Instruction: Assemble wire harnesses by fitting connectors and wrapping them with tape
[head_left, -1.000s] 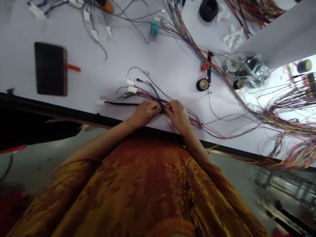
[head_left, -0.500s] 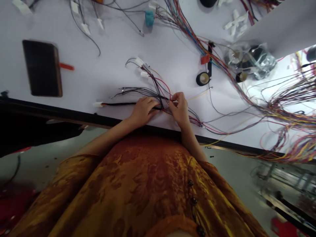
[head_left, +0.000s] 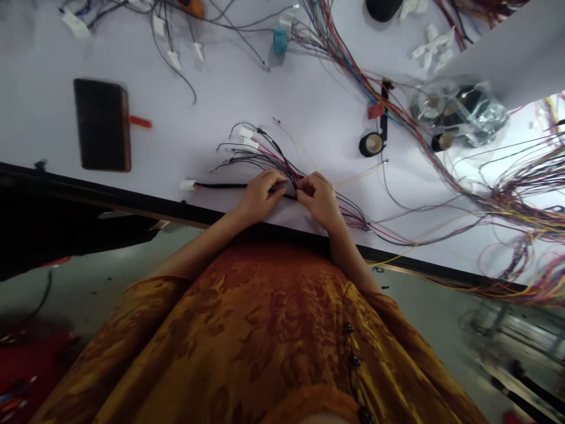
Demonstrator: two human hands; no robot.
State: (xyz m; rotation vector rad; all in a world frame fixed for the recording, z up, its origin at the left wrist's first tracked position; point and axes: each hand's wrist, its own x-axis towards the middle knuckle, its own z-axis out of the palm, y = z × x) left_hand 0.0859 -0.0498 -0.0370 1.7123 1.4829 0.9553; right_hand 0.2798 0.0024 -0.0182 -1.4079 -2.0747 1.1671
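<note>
Near the table's front edge lies a bundle of thin black and red wires, its loose ends fanned out to the left with white connectors among them. My right hand pinches the bundle between thumb and fingertips. My left hand rests over a black sleeved cable that ends in a white plug; its thumb and fingers are curved with a gap between the tips. A pale yellow wire passes behind my right hand.
A dark phone lies at the left beside an orange strip. A tape roll is right of centre. A thick multicoloured harness runs from the top to the right. A clear bag and a teal connector lie further back.
The connector ends of the bundle have swung left and down, closer to the other loose ends. My right hand's fingers have moved slightly down. The whole view has shifted a little.
</note>
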